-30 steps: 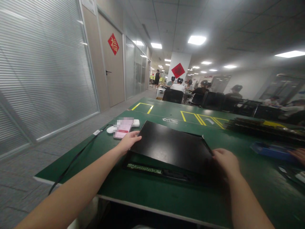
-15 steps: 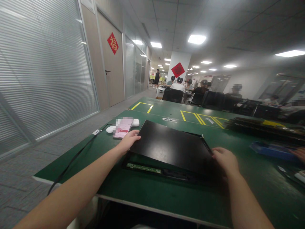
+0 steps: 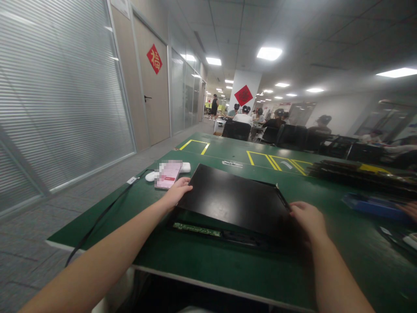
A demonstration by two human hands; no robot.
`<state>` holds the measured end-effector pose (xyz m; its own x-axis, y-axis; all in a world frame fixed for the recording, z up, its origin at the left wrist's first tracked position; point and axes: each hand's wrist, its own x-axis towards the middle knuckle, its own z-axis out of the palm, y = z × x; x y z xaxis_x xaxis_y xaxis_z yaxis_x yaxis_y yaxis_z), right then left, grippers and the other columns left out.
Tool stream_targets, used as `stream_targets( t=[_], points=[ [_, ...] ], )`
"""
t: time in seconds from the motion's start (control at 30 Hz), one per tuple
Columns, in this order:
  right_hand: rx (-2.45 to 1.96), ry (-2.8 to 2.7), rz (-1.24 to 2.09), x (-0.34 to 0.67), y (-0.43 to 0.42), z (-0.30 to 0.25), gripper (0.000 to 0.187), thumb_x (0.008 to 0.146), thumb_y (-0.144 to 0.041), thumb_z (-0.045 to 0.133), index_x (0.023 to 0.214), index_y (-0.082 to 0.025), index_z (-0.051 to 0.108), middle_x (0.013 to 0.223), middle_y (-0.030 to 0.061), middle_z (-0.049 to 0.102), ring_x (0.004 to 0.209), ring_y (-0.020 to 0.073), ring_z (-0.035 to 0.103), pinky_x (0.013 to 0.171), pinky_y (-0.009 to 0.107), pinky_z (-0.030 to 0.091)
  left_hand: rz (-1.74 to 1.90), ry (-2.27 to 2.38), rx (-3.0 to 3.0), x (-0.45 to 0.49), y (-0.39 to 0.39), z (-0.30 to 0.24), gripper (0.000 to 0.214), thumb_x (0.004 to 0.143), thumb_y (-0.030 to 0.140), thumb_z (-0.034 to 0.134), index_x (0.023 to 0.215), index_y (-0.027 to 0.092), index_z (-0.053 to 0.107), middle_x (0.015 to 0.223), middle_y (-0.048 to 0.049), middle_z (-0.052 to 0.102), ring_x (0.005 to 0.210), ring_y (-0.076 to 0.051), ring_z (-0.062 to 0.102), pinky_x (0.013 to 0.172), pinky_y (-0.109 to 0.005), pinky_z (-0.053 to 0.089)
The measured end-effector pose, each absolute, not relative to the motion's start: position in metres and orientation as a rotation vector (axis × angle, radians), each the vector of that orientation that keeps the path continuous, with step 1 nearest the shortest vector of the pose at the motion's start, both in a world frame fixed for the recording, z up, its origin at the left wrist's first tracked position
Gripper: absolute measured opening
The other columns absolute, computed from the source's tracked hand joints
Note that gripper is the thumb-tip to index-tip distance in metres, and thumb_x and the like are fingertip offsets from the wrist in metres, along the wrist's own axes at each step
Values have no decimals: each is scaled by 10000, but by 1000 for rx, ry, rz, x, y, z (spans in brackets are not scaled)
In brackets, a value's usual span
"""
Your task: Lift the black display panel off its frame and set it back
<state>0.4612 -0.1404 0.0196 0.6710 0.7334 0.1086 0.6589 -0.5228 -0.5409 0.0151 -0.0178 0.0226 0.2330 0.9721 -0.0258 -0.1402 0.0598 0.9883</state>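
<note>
A large flat black panel (image 3: 233,201) lies tilted over a dark base with a green circuit strip (image 3: 197,229) showing along its near edge, on the green table (image 3: 202,269). My left hand (image 3: 176,193) grips the panel's left edge, fingers curled round it. At the panel's right near corner my right hand (image 3: 308,219) is closed on the edge. The near side of the panel is lifted slightly above the base.
A pink phone (image 3: 167,175) and a white mouse (image 3: 150,176) with a black cable lie left of the panel. Stacked dark panels (image 3: 355,174) and a blue tray (image 3: 371,204) sit at the right. Another person's hand (image 3: 411,209) shows at the far right edge. Seated people fill the background.
Almost nothing differs; the view has shifted slightly, and both hands stay on the panel's edges.
</note>
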Motion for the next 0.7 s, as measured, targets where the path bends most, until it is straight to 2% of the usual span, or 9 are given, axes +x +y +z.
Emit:
stream_targets(
  t=[0.2,0.33,0.53,0.7],
  points=[
    [-2380,-1080,189,459,-140,22,338,764,-331,523,970,-244,777,819,44,771,892,267,687,670,320,451,1101,956,1206,12,-17,22,516,584,308,815,1048,163,642,864,-42,746,833,-244,711,780,-353,528],
    [-2381,-1066,187,456,-141,25,327,755,-320,533,953,-244,783,810,47,771,882,269,689,666,321,452,1079,1000,1295,8,-17,24,586,577,368,841,1099,144,699,940,-85,773,940,-296,710,845,-390,521],
    [-2363,-1067,213,457,-141,25,301,762,-324,540,926,-242,779,804,44,772,879,266,691,677,323,458,1109,1073,1421,5,-16,26,525,575,362,852,1046,151,759,1045,-115,771,1103,-353,657,985,-446,470],
    [-2355,-1082,196,458,-140,25,292,765,-324,543,907,-233,781,784,52,767,849,262,692,660,319,454,1206,1197,1602,3,-13,26,352,578,335,831,900,201,794,1120,-101,733,1169,-362,602,1073,-461,407]
  ],
)
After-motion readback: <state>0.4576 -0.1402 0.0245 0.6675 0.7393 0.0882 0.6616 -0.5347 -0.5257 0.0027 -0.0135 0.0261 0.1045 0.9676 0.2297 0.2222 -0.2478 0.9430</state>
